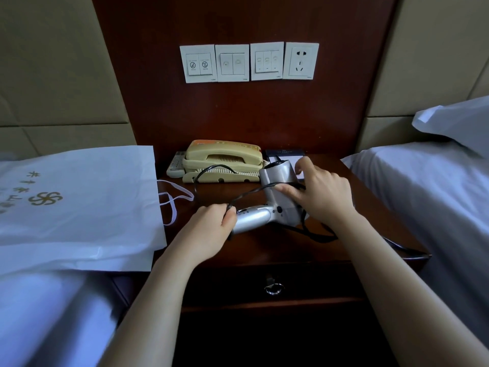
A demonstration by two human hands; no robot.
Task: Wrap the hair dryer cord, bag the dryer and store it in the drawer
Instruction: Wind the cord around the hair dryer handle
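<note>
On the nightstand (264, 250), the right hand (320, 194) hides part of the hair dryer (275, 202), fingers spread on it; left hand (211, 226) pinches the cord (248, 195) against the handle.

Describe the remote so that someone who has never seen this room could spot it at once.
Start at the dark wooden nightstand between the two beds. At its back stands a cream phone; the remote lies against the phone's left side. It is the only slim pale bar covered in small buttons.
</note>
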